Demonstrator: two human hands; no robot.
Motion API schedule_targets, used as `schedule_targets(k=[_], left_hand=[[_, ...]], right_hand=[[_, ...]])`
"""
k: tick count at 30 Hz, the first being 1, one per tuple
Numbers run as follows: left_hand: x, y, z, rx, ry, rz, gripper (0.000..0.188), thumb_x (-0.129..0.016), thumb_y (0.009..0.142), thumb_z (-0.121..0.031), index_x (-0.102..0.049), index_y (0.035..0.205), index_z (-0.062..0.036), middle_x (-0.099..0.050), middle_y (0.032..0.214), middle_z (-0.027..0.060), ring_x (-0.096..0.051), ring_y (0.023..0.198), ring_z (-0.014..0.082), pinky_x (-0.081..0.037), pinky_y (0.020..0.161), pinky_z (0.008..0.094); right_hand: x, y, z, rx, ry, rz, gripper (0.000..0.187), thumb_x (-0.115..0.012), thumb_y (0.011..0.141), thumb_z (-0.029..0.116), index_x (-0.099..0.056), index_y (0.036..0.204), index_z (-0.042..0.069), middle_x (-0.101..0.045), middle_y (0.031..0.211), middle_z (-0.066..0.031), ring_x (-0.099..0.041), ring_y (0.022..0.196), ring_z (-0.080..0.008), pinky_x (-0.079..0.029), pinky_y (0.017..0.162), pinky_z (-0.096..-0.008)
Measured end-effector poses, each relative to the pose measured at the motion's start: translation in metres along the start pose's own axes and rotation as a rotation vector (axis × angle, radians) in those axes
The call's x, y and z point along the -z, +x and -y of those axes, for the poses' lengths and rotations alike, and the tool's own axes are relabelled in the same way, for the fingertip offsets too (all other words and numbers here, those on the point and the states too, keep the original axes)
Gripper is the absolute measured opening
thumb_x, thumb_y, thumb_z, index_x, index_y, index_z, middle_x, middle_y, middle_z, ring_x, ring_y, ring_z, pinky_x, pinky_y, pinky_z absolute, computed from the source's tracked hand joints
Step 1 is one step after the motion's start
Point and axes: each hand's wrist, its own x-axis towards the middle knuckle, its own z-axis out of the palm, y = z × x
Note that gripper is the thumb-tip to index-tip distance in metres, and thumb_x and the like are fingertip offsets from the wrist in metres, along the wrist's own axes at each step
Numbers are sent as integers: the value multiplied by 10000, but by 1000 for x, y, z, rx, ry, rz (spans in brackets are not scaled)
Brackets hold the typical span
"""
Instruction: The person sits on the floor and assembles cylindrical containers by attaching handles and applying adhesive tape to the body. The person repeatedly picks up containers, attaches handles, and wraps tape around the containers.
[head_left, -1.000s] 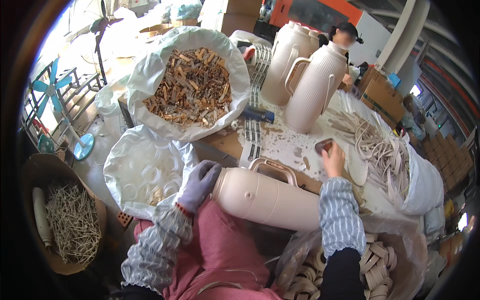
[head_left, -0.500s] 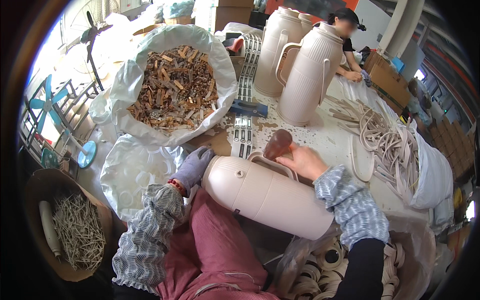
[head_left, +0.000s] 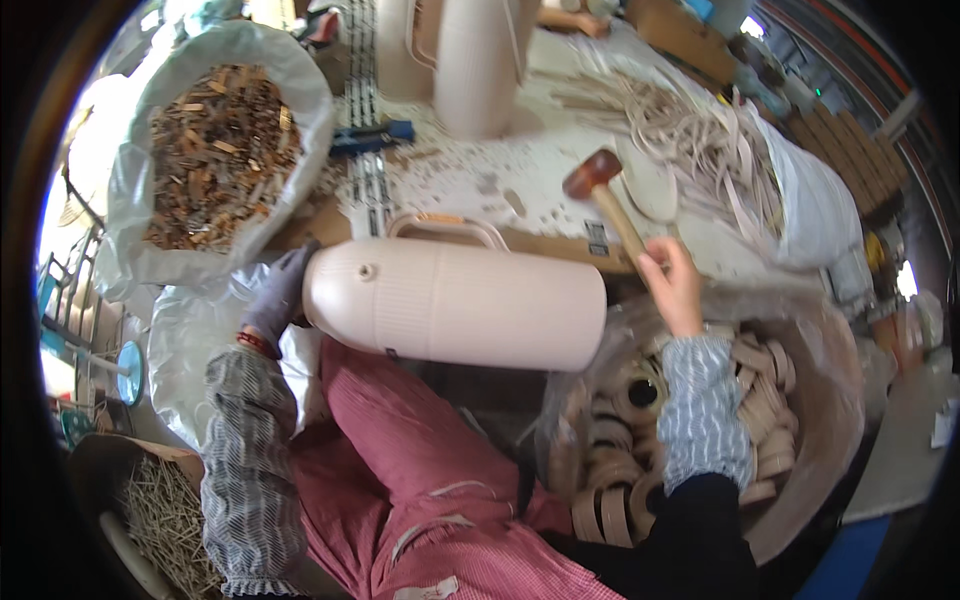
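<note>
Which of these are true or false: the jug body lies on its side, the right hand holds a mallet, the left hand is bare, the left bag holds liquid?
1. The beige jug body lies on its side across the lap. True.
2. The right hand grips a mallet by its handle. True.
3. The left hand is bare. False: it wears a grey glove and rests on the jug's rounded end.
4. The upper-left plastic bag holds liquid. False: it holds brown wood scraps.

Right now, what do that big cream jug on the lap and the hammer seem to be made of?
Cream jug: probably moulded plastic; matte, fine ribs, one even colour. Hammer in the right hand: pale wooden handle, reddish-brown head, likely rubber or wood; too blurred to tell.
</note>
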Motion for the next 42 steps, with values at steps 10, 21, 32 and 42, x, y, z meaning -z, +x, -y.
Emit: schedule_targets(k=[10, 21, 32, 42], left_hand=[[26, -113, -14, 262, -279, 90, 308, -526, 913, -129, -591, 1190, -10, -640, 1111, 120, -612, 1001, 196, -483, 842, 324], [-11, -341, 60, 691, -1072, -614, 352, -469, 1009, -313, -635, 1102, -17, -667, 1003, 49, -600, 891, 131, -471, 810, 296], [44, -405, 20, 700, -1139, -1073, 402, -401, 1020, -389, -619, 950, -59, -657, 878, 54, -616, 732, 161, -494, 662, 292], [18, -512, -21, 748, -1101, -1373, 426, -404, 1016, -397, -644, 1013, -45, -673, 917, 58, -631, 802, 167, -507, 744, 327]], right_hand=[[2, -286, -110, -831, -664, 684, 748, -825, 702, 341, -462, 1323, 137, -453, 1341, -134, -392, 1257, -335, -351, 1018, -496], [35, -191, -14, -376, -483, 567, 559, -632, 748, 99, -481, 1286, 101, -552, 1108, -212, -558, 987, -428, -483, 827, -500], [-77, -198, 246, 419, 898, 1343, 377, -576, 925, 157, -556, 1297, 95, -595, 1199, -144, -571, 1090, -294, -454, 927, -363], [-161, -123, 264, -216, 1491, 1162, 436, -457, 983, 228, -478, 1324, -42, -565, 1298, -160, -560, 1189, -228, -431, 1035, -354]])
